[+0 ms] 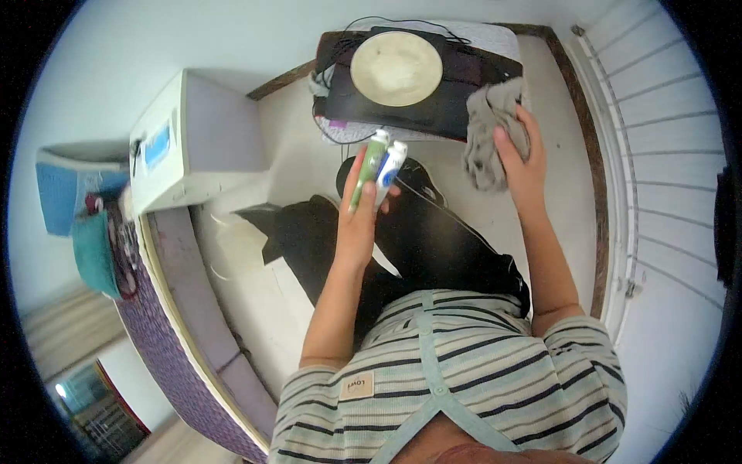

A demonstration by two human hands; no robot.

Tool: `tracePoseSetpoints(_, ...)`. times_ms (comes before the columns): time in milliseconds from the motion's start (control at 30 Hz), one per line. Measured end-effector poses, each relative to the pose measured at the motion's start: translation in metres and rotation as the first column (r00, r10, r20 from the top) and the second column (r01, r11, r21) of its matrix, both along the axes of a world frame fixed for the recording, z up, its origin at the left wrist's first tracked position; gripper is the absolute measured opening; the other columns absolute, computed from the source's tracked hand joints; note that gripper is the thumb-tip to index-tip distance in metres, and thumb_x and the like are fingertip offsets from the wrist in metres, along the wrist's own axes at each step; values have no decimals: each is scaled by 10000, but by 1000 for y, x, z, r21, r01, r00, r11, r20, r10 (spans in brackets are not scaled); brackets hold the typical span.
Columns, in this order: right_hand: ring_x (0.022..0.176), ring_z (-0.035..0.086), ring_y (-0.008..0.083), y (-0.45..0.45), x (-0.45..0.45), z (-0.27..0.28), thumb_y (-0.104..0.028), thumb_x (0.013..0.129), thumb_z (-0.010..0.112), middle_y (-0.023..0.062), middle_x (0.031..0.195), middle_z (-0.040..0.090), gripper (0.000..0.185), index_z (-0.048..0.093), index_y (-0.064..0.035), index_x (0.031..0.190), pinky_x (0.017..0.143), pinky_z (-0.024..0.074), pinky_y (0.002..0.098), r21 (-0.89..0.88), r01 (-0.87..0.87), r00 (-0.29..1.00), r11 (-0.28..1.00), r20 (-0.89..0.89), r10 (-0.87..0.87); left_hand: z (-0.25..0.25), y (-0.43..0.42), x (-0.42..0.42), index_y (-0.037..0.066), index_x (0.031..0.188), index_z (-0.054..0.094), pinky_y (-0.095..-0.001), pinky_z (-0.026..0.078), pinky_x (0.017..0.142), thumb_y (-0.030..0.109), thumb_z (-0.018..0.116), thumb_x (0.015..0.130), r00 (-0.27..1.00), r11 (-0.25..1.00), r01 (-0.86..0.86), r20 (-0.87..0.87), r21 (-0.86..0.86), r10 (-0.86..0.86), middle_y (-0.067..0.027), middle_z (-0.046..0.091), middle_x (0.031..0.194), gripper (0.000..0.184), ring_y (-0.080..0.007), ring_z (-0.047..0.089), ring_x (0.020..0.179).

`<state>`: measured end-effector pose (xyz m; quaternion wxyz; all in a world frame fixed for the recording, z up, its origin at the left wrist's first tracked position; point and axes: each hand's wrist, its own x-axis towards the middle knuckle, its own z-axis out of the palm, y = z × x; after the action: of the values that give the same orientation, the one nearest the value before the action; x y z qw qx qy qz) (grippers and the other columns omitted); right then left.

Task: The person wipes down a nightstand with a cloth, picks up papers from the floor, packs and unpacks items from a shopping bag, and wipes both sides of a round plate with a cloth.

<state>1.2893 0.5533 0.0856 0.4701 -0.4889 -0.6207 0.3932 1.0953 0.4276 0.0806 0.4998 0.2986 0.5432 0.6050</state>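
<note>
My left hand (357, 224) is closed around two slim tubes held side by side in front of my lap. One is a green tube (369, 172) with a white cap end. The other is a white tube with blue markings (391, 172). What they contain cannot be read. On the right, my right hand (527, 166) grips a crumpled grey cloth (483, 143), which hangs beside the right end of a low dark-topped table (348, 104). A round cream-coloured plate or lid (396, 68) lies on that table.
Black cables (371, 19) run across the table's back and left side. A white cabinet (224, 124) stands to the left, near a bed edge with a purple patterned cover (166, 348). A teal container (94, 251) sits there. White barred panels (657, 100) line the right side.
</note>
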Motion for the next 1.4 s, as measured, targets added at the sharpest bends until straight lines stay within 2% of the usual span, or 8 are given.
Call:
tracePoseSetpoints(200, 1080, 479, 293, -51, -39, 17, -148, 709, 678, 161, 1182, 492, 556, 486, -75, 1225, 922, 372, 379, 262, -290, 946, 920, 223, 235, -4, 7, 21, 18, 1384, 178, -238, 393, 799, 302, 397, 934, 989, 999, -17, -148, 50, 25, -129, 386, 1310, 576, -156, 458, 1082)
tracePoseSetpoints(267, 1072, 476, 298, -54, -53, 9, -112, 645, 697, 140, 1203, 473, 584, 520, -120, 1202, 911, 385, 383, 328, -415, 882, 849, 374, 287, -4, 2, 36, -4, 1387, 132, -324, 180, 1055, 323, 428, 920, 962, 999, -25, 272, 21, 18, -137, 232, 1413, 642, -203, 205, 1309)
tracePoseSetpoints(533, 956, 498, 264, -58, -67, 14, -107, 534, 716, 33, 1212, 484, 623, 571, -162, 1137, 810, 433, 349, 420, -538, 801, 731, 526, 288, 3, -12, -13, 93, 1370, 207, -435, 293, 1002, 594, 338, 857, 772, 987, 72, 618, 141, -145, -96, 318, 1371, 729, -255, 337, 1245)
tracePoseSetpoints(700, 902, 483, 240, -69, -69, 7, -133, 534, 708, 6, 1189, 503, 563, 593, -167, 1085, 768, 437, 334, 372, -606, 729, 703, 614, 304, -11, -11, -1, 105, 1308, 339, -388, 377, 950, 429, 333, 934, 793, 997, -7, 608, -73, 50, -89, 452, 1262, 495, -223, 451, 1149)
tracePoseSetpoints(833, 924, 467, 242, -88, -59, 1, -135, 537, 706, -4, 1143, 512, 520, 593, -130, 1045, 798, 427, 351, 267, -761, 583, 591, 680, 444, -8, -8, 9, 127, 1317, 316, -353, 448, 859, 423, 358, 931, 791, 997, -71, 610, 36, 35, -128, 527, 1104, 489, -216, 525, 1023)
tracePoseSetpoints(1100, 957, 477, 234, -73, -52, 4, -158, 643, 626, 21, 1069, 523, 363, 589, -92, 999, 789, 442, 348, 219, -850, 459, 479, 755, 469, -7, -11, 13, 121, 1334, 314, -359, 406, 920, 304, 427, 923, 859, 997, -72, 509, 3, 60, -147, 500, 1189, 464, -229, 500, 1084)
tracePoseSetpoints(1233, 961, 494, 242, -48, -54, 16, -150, 637, 636, 26, 1150, 512, 408, 589, -92, 1038, 797, 435, 348, 400, -703, 640, 588, 717, 277, 0, -11, 11, 104, 1294, 349, -300, 437, 845, 126, 564, 857, 847, 982, -186, 502, -29, 175, -66, 513, 1133, 488, -173, 527, 1015)
tracePoseSetpoints(1400, 981, 520, 237, -40, -51, 21, -155, 568, 711, 45, 1140, 521, 534, 584, -125, 1086, 833, 426, 365, 354, -482, 828, 801, 483, 285, 2, -11, 10, 82, 1258, 374, -361, 472, 825, 237, 552, 871, 880, 986, -166, 447, -25, 159, -90, 536, 1103, 453, -196, 546, 994)
